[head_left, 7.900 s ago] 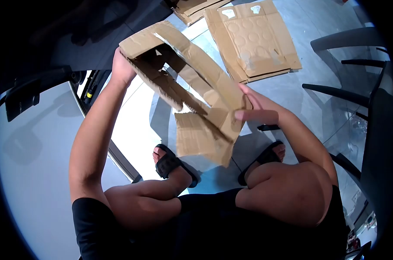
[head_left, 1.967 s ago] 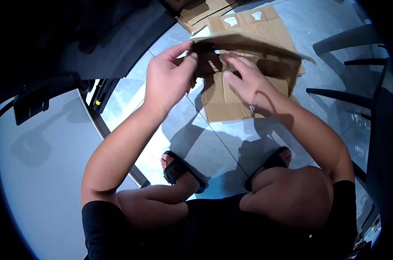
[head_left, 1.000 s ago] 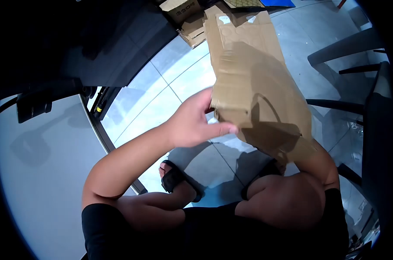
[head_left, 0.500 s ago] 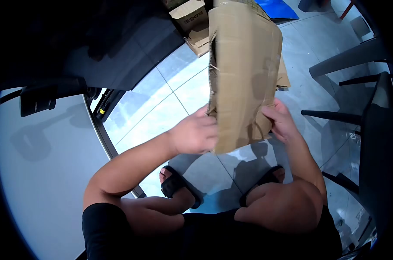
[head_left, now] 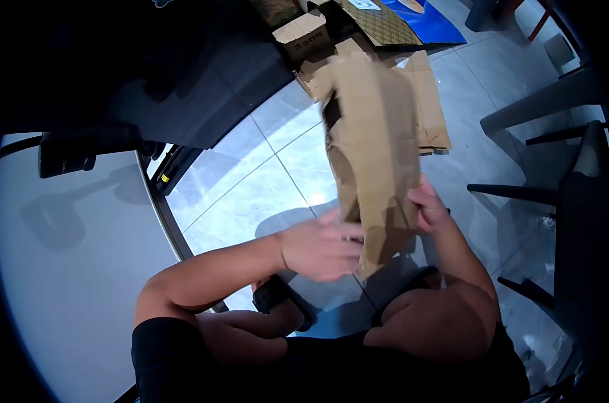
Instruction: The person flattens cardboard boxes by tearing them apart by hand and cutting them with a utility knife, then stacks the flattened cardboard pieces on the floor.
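Observation:
A creased, partly flattened brown cardboard box (head_left: 385,134) is held up in front of me, tilted, with a ragged dark opening along its left side. My right hand (head_left: 429,207) grips its lower right edge, the thumb on the near face and the other fingers partly hidden behind. At the lower left edge, my left hand (head_left: 323,248) has its fingers curled against the cardboard; they are slightly blurred by motion.
Behind the held box, another cardboard piece (head_left: 431,111) lies on the tiled floor (head_left: 291,181). Farther back are a small open carton (head_left: 304,37), a patterned brown panel (head_left: 378,23) and a blue sheet (head_left: 435,23). Dark chair legs (head_left: 519,193) stand right; a white panel (head_left: 96,269) is left.
The cardboard box has come lower and closer to me, tilting and narrowing in view. Both hands have moved down with it, the left also rightward. More of the cartons behind now shows.

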A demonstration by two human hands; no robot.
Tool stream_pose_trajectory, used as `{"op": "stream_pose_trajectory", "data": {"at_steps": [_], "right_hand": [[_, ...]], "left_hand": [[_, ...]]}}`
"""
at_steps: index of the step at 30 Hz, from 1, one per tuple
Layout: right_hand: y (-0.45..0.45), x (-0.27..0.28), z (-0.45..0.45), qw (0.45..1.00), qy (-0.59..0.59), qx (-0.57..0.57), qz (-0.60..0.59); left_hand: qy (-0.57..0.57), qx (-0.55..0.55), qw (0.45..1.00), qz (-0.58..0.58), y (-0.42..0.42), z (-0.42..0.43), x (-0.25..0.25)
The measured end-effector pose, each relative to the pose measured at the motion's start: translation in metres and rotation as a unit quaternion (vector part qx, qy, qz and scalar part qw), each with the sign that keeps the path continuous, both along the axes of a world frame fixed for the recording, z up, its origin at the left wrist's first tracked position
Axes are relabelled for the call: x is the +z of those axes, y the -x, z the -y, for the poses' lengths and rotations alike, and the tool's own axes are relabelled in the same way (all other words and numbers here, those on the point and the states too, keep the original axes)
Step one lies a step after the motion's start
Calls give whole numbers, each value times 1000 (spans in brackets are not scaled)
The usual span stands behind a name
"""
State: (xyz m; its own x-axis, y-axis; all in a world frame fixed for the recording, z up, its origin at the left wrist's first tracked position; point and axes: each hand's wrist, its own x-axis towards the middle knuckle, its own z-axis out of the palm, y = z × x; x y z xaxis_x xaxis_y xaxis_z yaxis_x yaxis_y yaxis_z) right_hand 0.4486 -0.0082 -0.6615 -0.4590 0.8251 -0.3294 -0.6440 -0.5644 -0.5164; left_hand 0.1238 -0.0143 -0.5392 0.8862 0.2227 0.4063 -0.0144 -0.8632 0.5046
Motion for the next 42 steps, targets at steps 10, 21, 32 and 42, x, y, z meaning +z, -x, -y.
{"op": "stream_pose_trajectory", "data": {"at_steps": [10, 21, 32, 42], "right_hand": [[-26, 12, -4, 984, -70, 72, 150], [-30, 24, 8, 939, -102, 233, 232], [-54, 12, 0, 948, -114, 163, 248], [-35, 22, -4, 909, -113, 156, 369]], "left_hand": [[285, 375, 880, 61, 15, -88, 6], [86, 451, 888, -20, 23, -106, 19], [139, 356, 922, -55, 47, -121, 30], [370, 431, 820, 62, 10, -88, 31]]}}
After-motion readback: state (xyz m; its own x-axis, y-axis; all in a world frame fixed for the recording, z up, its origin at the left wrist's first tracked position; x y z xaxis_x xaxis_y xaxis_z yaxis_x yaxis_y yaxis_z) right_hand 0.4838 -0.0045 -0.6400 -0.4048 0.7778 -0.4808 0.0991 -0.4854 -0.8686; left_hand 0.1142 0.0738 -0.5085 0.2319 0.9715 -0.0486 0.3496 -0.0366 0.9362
